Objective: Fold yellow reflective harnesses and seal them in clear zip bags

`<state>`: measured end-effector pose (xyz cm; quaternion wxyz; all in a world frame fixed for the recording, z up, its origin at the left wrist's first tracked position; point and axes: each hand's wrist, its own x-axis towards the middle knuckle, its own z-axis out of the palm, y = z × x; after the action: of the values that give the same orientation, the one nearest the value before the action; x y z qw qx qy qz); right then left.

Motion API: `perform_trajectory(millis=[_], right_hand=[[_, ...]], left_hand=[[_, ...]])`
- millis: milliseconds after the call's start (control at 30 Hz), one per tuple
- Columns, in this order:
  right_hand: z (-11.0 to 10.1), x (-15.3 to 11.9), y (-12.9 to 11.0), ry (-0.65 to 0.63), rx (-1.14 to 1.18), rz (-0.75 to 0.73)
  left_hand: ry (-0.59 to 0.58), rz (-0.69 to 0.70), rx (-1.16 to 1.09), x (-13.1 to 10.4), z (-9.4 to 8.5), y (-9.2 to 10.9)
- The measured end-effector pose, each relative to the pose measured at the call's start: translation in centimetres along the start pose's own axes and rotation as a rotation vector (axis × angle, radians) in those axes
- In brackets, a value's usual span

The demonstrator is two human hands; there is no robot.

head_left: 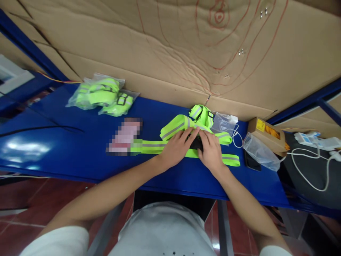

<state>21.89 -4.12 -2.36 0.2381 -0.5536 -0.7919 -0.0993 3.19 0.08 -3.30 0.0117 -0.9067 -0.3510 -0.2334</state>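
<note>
A neon yellow-green reflective strap with a grey stripe lies partly spread on the blue table, some of it looped behind my hands. Between my hands is a black piece on the strap; its exact kind is hard to make out. My left hand is bent over the left side of this piece, fingers pressed down on it. From the right, my right hand grips the same spot, its fingertips close to those of the left. Just behind sits a folded neon strap bundle.
Bagged neon straps lie at the back left of the blue table. A blurred-out pink item rests left of my hands. On the right are a clear plastic bag, a dark phone, a cardboard box and white cables.
</note>
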Motion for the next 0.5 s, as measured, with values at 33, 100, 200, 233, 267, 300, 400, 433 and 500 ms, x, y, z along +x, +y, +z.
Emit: perform_trajectory(millis=[33,100,200,233,267,300,400,433,500], right_hand=[[0.2,0.0,-0.2,0.007,0.028,-0.003],[0.3,0.0,-0.5,0.027,0.102,-0.002],[-0.3,0.1,-0.2,0.015,0.281,-0.015],[-0.8,0.3,0.1,-0.009,0.349,-0.012],[-1.4,0.5,0.5,-0.044,0.417,-0.006],[-2.2,0.7,0.9,-0.091,0.484,0.001],[-5.3,1.8,2.1,-0.253,0.687,0.007],[-6.6,2.2,2.3,-0.288,0.749,-0.001],[-9.3,2.9,2.2,-0.295,0.845,-0.007]], left_hand=[[0.017,0.010,-0.021,-0.1,0.0,0.1],[0.052,0.027,-0.083,-0.1,0.0,0.1],[0.122,0.040,-0.223,0.0,-0.6,-0.5],[0.155,0.040,-0.273,0.1,-1.0,-0.8],[0.186,0.038,-0.319,0.3,-1.5,-1.1],[0.211,0.035,-0.364,0.4,-2.1,-1.3],[0.246,0.074,-0.511,1.0,-4.9,-1.0],[0.249,0.101,-0.559,1.1,-6.3,-0.6],[0.251,0.168,-0.618,1.2,-9.4,0.4]])
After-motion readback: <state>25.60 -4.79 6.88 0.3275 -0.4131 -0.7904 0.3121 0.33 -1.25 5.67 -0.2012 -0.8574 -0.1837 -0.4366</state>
